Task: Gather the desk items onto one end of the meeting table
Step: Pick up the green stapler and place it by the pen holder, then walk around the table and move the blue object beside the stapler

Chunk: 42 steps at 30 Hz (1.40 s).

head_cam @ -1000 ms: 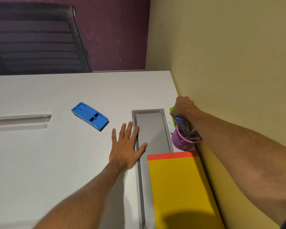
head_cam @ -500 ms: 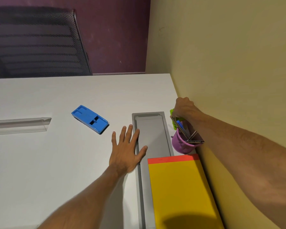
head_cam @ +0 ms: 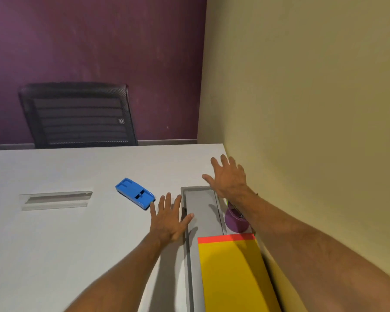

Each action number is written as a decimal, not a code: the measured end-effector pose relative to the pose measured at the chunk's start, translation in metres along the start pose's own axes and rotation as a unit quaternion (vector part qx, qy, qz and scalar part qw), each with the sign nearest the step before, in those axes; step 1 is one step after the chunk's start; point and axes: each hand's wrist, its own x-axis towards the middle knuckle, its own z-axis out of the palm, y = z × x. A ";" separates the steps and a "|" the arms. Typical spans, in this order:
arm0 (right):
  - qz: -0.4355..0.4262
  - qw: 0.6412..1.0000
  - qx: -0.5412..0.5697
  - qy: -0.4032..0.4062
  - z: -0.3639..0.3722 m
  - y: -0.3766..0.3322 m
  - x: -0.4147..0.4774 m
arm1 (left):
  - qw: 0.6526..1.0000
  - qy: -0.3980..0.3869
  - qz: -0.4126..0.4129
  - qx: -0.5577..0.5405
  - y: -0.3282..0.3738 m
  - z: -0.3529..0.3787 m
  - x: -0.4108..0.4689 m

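A white meeting table (head_cam: 54, 244) fills the lower left of the view, with a black mesh office chair (head_cam: 77, 115) behind its far edge and a yellow wall (head_cam: 302, 109) along its right side. A grey cable tray lid (head_cam: 203, 206) is set into the tabletop near the wall. A yellow notepad (head_cam: 232, 278) with a red top band lies across the near part of that lid, close to the wall. A clear acrylic name-plate holder (head_cam: 54, 200) rests well to the left. The person's right hand (head_cam: 229, 176) is spread wide with the fingers apart, empty, above the far corner of the lid. The left hand (head_cam: 169, 219) lies flat and open on the table, its thumb on the lid's edge, holding nothing. A blue stapler (head_cam: 135, 196) lies just beyond the left fingertips, not touched. A purple pen cup (head_cam: 235, 220) stands beside the wall under the right forearm, partly hidden, apart from both hands.
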 end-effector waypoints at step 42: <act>-0.218 0.969 0.112 0.026 -0.109 -0.284 -0.427 | 0.955 0.166 -0.195 0.149 -0.147 -0.176 -0.499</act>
